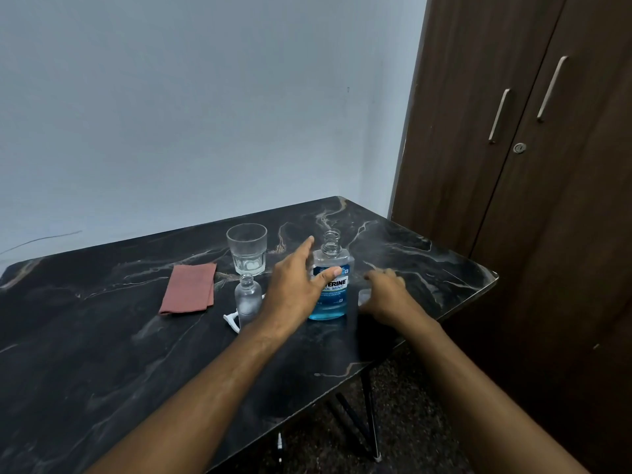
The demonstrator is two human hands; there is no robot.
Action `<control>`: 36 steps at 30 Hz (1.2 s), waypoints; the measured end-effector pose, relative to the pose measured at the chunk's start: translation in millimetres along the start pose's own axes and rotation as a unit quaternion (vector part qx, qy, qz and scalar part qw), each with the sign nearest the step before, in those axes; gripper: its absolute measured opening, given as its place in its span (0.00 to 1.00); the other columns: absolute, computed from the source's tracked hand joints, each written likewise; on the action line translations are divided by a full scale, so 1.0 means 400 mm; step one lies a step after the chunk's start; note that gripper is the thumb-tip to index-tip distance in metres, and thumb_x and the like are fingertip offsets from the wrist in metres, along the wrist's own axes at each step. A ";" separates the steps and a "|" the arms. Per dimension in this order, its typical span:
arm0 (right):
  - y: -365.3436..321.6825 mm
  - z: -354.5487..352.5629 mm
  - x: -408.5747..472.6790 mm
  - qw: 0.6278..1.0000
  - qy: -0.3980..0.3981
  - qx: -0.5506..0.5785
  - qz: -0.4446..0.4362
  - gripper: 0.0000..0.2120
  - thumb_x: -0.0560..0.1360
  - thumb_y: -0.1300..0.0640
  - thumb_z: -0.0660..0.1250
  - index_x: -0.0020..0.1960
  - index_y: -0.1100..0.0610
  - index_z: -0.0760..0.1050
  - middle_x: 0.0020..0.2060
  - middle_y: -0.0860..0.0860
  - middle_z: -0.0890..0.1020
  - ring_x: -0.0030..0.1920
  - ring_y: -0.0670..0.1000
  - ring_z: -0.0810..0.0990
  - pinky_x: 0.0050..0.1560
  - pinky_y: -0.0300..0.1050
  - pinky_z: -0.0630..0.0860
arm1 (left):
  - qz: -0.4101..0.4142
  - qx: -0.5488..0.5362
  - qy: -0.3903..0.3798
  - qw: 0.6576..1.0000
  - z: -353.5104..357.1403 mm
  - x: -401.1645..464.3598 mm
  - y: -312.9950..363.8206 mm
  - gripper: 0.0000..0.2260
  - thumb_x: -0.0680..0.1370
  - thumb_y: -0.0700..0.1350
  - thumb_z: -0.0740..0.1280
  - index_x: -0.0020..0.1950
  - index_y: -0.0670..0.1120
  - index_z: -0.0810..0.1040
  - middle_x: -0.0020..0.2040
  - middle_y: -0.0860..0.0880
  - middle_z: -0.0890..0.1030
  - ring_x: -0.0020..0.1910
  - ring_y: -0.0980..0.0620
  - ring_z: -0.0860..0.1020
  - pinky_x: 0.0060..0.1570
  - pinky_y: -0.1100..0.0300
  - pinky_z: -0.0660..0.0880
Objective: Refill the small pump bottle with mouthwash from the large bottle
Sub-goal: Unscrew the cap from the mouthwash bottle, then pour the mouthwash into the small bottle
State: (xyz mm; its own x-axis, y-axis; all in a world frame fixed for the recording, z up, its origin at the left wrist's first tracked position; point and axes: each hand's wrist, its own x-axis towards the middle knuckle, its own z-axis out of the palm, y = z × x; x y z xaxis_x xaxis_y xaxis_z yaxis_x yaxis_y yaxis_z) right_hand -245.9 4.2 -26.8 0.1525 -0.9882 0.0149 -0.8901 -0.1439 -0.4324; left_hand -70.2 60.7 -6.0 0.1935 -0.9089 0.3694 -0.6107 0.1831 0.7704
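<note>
Mouthwash bottle (331, 278) stands uncapped on the dark table (102, 354), blue liquid low inside. Left hand (301, 289) is spread open against its label. Right hand (386, 295) rests beside it (fingers blurred, grip unclear). Small bottle (248, 299) stands just left, also open.

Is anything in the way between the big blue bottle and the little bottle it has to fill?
Only the left hand itself, which is spread open in front of the large mouthwash bottle. The small bottle stands just to its left with its top off. The glass and the cloth sit away from the gap.
</note>
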 end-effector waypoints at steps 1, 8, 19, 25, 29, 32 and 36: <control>-0.004 -0.006 -0.004 1.000 0.015 0.010 0.000 0.23 0.74 0.57 0.71 0.68 0.55 0.73 0.67 0.57 0.70 0.70 0.61 0.67 0.68 0.54 0.71 | -0.004 -0.013 -0.008 1.000 0.000 -0.008 0.001 0.39 0.74 0.55 0.75 0.80 0.48 0.63 0.73 0.46 0.76 0.68 0.50 0.76 0.68 0.56 0.73; -0.062 -0.047 -0.034 0.940 0.039 0.325 -0.099 0.39 0.69 0.65 0.77 0.75 0.51 0.65 0.58 0.46 0.75 0.58 0.44 0.76 0.46 0.32 0.77 | 0.006 -0.070 0.019 0.997 -0.040 -0.108 0.010 0.36 0.77 0.46 0.74 0.81 0.49 0.60 0.75 0.54 0.72 0.73 0.58 0.71 0.73 0.57 0.69; -0.086 0.015 -0.025 0.853 0.008 0.512 -0.105 0.28 0.60 0.57 0.81 0.59 0.58 0.79 0.49 0.51 0.88 0.51 0.52 0.87 0.43 0.37 0.82 | -0.047 -0.051 0.195 0.978 -0.159 -0.198 -0.142 0.25 0.72 0.38 0.76 0.65 0.54 0.72 0.59 0.53 0.75 0.56 0.53 0.76 0.55 0.55 0.77; -0.119 0.046 -0.047 0.855 0.055 0.495 -0.142 0.25 0.61 0.53 0.81 0.56 0.52 0.79 0.49 0.47 0.88 0.50 0.48 0.87 0.44 0.41 0.84 | -0.113 -0.079 0.089 0.986 -0.152 -0.156 -0.177 0.36 0.71 0.46 0.80 0.76 0.47 0.69 0.65 0.52 0.79 0.64 0.53 0.78 0.65 0.53 0.75; -0.139 0.049 -0.060 0.892 0.107 0.407 -0.167 0.30 0.61 0.47 0.80 0.61 0.38 0.76 0.56 0.47 0.85 0.54 0.46 0.85 0.52 0.47 0.84 | -0.078 -0.068 0.097 0.990 -0.146 -0.140 -0.175 0.19 0.72 0.48 0.78 0.61 0.49 0.82 0.50 0.58 0.85 0.50 0.65 0.82 0.54 0.64 0.80; -0.147 0.035 -0.064 0.903 0.128 0.351 -0.212 0.32 0.63 0.48 0.78 0.64 0.33 0.72 0.61 0.46 0.82 0.53 0.38 0.84 0.52 0.37 0.82 | -0.042 -0.088 0.094 0.991 -0.150 -0.127 -0.165 0.16 0.72 0.51 0.78 0.60 0.54 0.83 0.46 0.57 0.86 0.46 0.63 0.82 0.49 0.67 0.79; -0.151 0.006 -0.057 0.922 0.134 0.273 -0.239 0.35 0.66 0.53 0.79 0.71 0.43 0.72 0.62 0.45 0.81 0.60 0.47 0.83 0.60 0.48 0.82 | 0.016 -0.079 0.084 0.993 -0.154 -0.109 -0.160 0.15 0.70 0.58 0.76 0.55 0.67 0.78 0.46 0.60 0.83 0.48 0.61 0.81 0.47 0.68 0.79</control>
State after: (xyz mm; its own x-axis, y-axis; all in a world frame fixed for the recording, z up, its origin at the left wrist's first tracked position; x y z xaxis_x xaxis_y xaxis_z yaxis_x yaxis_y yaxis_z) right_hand -194.5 35.6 -3.3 0.2957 -0.8068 0.5115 -0.3890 -0.5908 -0.7069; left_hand 7.8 111.8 -39.6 0.3099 -0.8284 0.4666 -0.4923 0.2801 0.8241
